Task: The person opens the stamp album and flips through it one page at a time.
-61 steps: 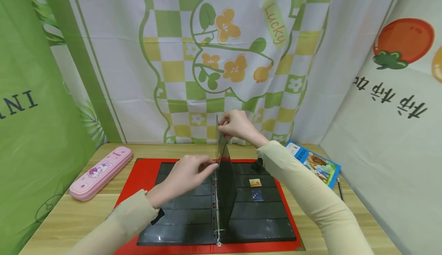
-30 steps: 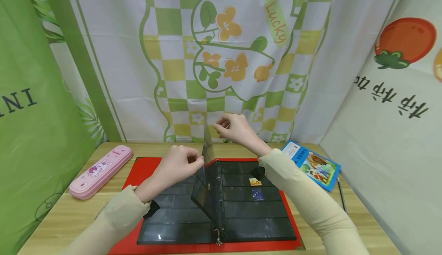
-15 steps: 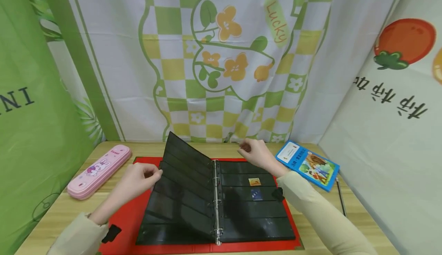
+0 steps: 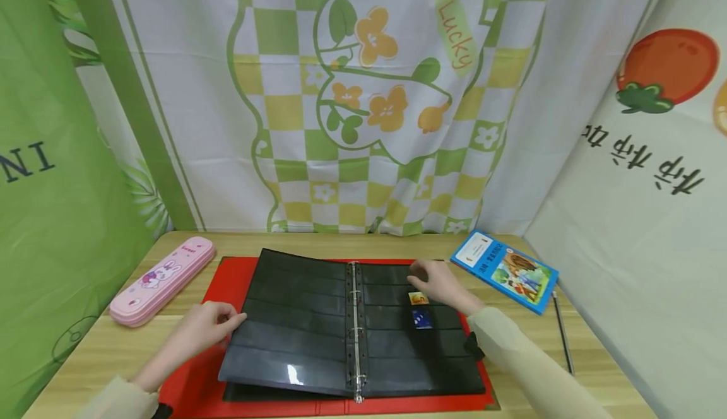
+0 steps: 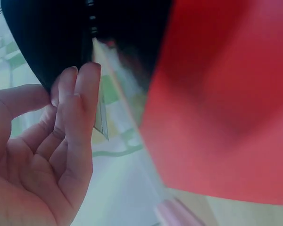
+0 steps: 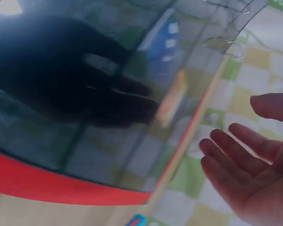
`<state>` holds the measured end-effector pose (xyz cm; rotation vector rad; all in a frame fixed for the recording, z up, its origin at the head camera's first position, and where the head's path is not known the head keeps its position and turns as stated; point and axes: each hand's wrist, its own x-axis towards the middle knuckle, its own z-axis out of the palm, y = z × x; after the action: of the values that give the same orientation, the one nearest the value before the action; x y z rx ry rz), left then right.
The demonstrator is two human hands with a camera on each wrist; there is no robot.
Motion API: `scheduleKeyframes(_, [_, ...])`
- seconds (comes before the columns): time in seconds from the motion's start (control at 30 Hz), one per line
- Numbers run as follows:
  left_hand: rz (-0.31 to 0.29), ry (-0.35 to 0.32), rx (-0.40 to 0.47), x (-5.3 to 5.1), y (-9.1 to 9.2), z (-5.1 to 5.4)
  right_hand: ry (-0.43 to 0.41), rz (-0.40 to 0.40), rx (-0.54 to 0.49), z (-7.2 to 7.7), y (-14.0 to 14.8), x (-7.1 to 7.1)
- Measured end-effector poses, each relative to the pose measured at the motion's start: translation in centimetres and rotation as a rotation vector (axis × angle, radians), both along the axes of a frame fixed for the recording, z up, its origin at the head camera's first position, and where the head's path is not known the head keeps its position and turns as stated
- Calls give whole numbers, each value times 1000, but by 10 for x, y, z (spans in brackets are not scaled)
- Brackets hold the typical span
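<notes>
A red ring binder (image 4: 227, 274) lies spread on the table with black pocket pages on both sides of its metal rings (image 4: 356, 330). My left hand (image 4: 204, 334) pinches the outer edge of a black pocket page (image 4: 295, 324) between thumb and fingers. That page is slightly raised over the left side, its lower corner off the page beneath. Above the right page (image 4: 423, 371) hovers my right hand (image 4: 440, 283), its fingers loosely bent and holding nothing; the right wrist view shows it apart from the binder. An orange-yellow stamp (image 4: 418, 298) and a blue stamp (image 4: 422, 319) sit in the right page's pockets.
A pink pencil case (image 4: 163, 281) with a rabbit lies left of the binder. To the right are a blue picture-covered book (image 4: 505, 271) and a dark, thin pencil-like stick (image 4: 563, 334). Patterned curtains (image 4: 363, 122) enclose the table's back and sides.
The page swung over from upright at the rings to the left side, carried by my left hand. My right hand let go of it and moved right and down over the right page.
</notes>
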<state>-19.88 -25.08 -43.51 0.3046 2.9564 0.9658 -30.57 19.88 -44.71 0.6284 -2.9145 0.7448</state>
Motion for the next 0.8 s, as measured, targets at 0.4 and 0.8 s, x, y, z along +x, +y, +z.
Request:
scheduleKeyframes(0.4, [98, -57, -153, 0, 4, -34, 6, 62, 60, -28, 23, -5])
scheduleKeyframes(0.8, [135, 155, -356, 0, 14, -54, -169, 57, 194, -42, 48, -13])
